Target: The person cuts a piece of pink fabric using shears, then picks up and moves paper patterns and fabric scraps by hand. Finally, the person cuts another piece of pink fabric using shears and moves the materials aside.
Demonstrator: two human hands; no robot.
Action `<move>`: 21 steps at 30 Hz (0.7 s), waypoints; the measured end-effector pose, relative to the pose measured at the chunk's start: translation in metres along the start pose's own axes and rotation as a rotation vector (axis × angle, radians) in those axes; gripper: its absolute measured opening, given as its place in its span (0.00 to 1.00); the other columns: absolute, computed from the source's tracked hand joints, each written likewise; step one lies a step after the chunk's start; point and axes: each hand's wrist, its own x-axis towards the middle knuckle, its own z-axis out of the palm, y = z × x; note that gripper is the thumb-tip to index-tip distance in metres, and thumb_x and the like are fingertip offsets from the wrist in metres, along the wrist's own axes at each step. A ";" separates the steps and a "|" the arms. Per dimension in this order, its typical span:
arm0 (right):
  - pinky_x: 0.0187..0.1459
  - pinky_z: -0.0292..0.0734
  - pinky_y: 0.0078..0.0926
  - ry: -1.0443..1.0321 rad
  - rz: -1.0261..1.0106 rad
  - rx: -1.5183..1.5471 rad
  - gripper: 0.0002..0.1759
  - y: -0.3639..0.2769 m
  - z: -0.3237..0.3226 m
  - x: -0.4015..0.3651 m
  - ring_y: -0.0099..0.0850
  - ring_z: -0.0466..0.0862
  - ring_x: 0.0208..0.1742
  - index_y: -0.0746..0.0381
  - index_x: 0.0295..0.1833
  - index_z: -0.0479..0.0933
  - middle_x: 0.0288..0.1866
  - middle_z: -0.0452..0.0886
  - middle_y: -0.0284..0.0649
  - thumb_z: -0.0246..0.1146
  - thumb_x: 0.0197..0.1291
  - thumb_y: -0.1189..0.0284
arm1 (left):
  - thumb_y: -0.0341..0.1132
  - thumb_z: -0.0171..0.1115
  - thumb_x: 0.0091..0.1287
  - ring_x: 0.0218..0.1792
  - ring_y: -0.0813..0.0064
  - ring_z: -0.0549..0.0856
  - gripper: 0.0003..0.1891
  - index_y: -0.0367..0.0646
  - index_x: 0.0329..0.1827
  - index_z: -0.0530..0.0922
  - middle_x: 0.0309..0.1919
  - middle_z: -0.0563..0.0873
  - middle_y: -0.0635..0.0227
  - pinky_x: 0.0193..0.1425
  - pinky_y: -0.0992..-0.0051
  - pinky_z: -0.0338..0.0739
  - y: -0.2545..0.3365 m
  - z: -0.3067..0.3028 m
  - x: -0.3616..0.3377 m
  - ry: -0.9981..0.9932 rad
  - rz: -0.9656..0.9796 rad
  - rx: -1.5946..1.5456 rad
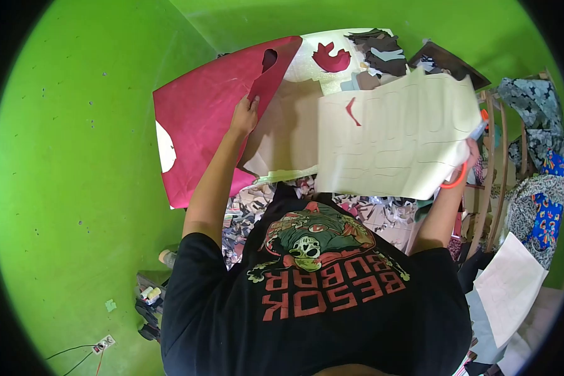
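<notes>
My left hand [245, 114] grips the edge of a large dark red sheet [207, 119] that has shapes cut out of it and lies on the green floor. My right hand [469, 155] holds up a cream paper sheet [388, 138] marked with faint outlines, and orange-handled scissors [459, 178] hang from the same hand. A brown sheet [282, 138] lies under both, between my arms. A red cut-out shape [331, 59] rests on a pale sheet beyond it.
Scraps of cut material [370, 213] litter the floor in front of my black printed shirt. Dark offcuts [379, 53] pile at the top. Patterned fabrics [542, 182] and a wooden frame [492, 169] stand at right. A power strip [103, 344] lies at lower left.
</notes>
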 end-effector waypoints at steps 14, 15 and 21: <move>0.50 0.88 0.41 -0.085 0.211 -0.167 0.23 -0.025 0.088 0.001 0.41 0.91 0.41 0.66 0.61 0.79 0.46 0.90 0.46 0.62 0.69 0.60 | 0.30 0.54 0.76 0.68 0.49 0.78 0.26 0.46 0.77 0.70 0.66 0.80 0.45 0.73 0.62 0.72 -0.068 0.074 -0.017 -0.288 0.142 -0.044; 0.50 0.88 0.41 -0.083 0.212 -0.171 0.23 -0.024 0.095 -0.001 0.41 0.91 0.41 0.66 0.61 0.79 0.46 0.90 0.46 0.62 0.69 0.60 | 0.32 0.55 0.75 0.70 0.49 0.77 0.28 0.47 0.78 0.68 0.68 0.78 0.45 0.74 0.61 0.71 -0.072 0.080 -0.020 -0.316 0.118 -0.036; 0.57 0.85 0.44 -0.047 0.301 -0.110 0.25 -0.024 0.101 -0.012 0.44 0.90 0.50 0.67 0.64 0.78 0.54 0.88 0.50 0.63 0.67 0.62 | 0.46 0.64 0.68 0.69 0.46 0.77 0.35 0.47 0.78 0.67 0.68 0.77 0.43 0.72 0.53 0.71 -0.069 0.112 -0.059 -0.505 -0.214 0.495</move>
